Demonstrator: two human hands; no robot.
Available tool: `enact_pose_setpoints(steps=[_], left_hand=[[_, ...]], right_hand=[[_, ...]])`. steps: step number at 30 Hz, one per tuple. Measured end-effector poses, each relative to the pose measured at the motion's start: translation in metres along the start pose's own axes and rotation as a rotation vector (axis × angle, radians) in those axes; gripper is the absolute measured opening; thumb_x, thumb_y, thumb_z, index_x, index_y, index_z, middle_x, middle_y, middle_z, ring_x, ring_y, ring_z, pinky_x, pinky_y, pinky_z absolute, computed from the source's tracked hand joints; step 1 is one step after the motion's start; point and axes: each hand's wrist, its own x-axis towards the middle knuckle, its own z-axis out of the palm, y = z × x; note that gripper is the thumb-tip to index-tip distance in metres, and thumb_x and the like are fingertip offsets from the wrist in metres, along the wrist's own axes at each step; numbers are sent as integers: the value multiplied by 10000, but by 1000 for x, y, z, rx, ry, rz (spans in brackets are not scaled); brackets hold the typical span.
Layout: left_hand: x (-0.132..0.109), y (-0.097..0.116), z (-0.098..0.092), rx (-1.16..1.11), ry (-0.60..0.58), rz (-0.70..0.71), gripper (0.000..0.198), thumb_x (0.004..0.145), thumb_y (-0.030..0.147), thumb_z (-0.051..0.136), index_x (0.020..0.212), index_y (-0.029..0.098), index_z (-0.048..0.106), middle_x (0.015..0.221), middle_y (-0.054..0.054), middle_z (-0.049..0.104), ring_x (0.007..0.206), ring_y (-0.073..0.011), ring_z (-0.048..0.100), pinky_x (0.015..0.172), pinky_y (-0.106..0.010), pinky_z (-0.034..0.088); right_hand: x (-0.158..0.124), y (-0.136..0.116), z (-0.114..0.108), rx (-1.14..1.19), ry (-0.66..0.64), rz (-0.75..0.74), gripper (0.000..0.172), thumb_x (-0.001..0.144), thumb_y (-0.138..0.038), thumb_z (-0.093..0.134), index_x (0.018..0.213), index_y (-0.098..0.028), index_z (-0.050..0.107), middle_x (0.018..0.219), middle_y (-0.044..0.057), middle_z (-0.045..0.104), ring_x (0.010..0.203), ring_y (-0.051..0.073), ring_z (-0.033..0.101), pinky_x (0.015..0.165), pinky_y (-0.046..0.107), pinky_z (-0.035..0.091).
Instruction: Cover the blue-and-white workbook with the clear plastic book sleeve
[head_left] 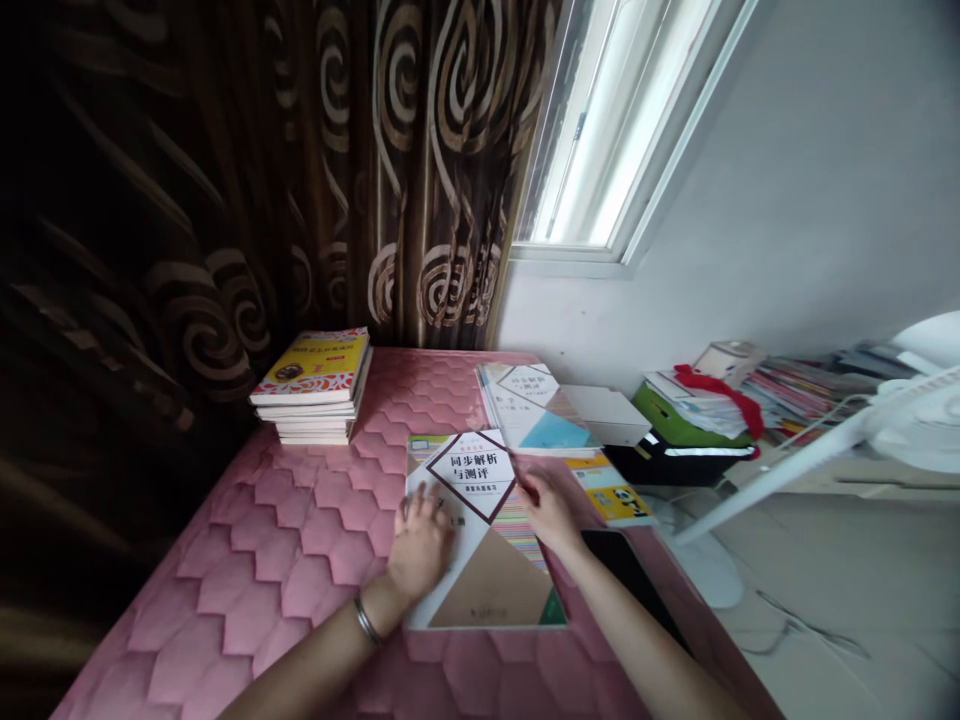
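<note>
Front book [495, 590]: flat, cover up, on the pink quilted surface [300, 560], under one hand and beside the other

Left hand [421, 540]: unclenched, palm down, fingers spread over the left part of the cover, gripping nothing; a light, even press should steady the book without creasing it

Right hand [549, 510]: fingers bent at the right edge (whether they pinch the book or merely touch it, I cannot tell); best to take cover and pages together, so that nothing fans open

Second book [536, 410]: just beyond the right fingers, so the knuckles had better work clear of it

Cover print: some characters at the left are hidden by the left fingers

Panda-covered book [619, 495]: its far end seems tucked beneath the second book

Dark flat thing [637, 580]: partly blocked by the right forearm, hard to identify

Forearms: both cut off by the bottom of the view
</note>
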Motion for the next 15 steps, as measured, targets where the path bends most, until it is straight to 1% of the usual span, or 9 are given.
enact_pose_setpoints(steps=[2, 4, 7, 11, 13, 15], left_hand=[[6, -10, -4, 28, 54, -223, 376, 907, 188, 402, 1247, 183, 563, 1406, -181, 456, 1283, -338, 425, 1005, -539, 400], [12, -19, -8, -20, 71, -343, 395, 898, 154, 398, 1277, 143, 506, 1297, -212, 504, 1193, -314, 502, 935, -474, 463], [22, -26, -12, -192, 60, -415, 458, 881, 101, 391, 1339, 95, 392, 1232, -225, 523, 1121, -268, 570, 881, -374, 494], [33, -26, -14, -416, 59, -519, 469, 884, 133, 425, 1336, 62, 319, 1172, -233, 596, 1095, -259, 616, 858, -334, 497], [36, -31, -14, -497, 73, -543, 466, 886, 141, 431, 1330, 80, 303, 1137, -212, 636, 1050, -241, 646, 848, -326, 504], [38, -39, -17, -542, 93, -548, 468, 886, 117, 417, 1336, 109, 290, 1106, -182, 665, 1001, -214, 671, 842, -315, 510]], right_hand=[[6, -4, 2, -98, 11, 18, 377, 877, -355, 440, 1114, -142, 639, 1182, 164, 650, 1168, 280, 564, 943, 382, 444], [14, -8, 3, -152, 4, 39, 361, 893, -358, 425, 1042, -139, 671, 1115, 172, 674, 1131, 283, 584, 917, 362, 445], [26, -16, 6, -165, -4, 48, 340, 898, -357, 430, 959, -158, 699, 1008, 145, 709, 1091, 267, 604, 902, 330, 434], [34, -24, 15, -168, 6, 84, 370, 914, -343, 395, 908, -137, 702, 952, 174, 718, 992, 276, 642, 847, 341, 446], [34, -28, 21, -154, 5, 94, 379, 923, -331, 370, 935, -135, 693, 941, 173, 723, 924, 267, 663, 792, 332, 464], [33, -32, 28, -135, -6, 84, 371, 930, -316, 350, 1003, -152, 675, 954, 145, 728, 889, 245, 673, 747, 311, 478]])
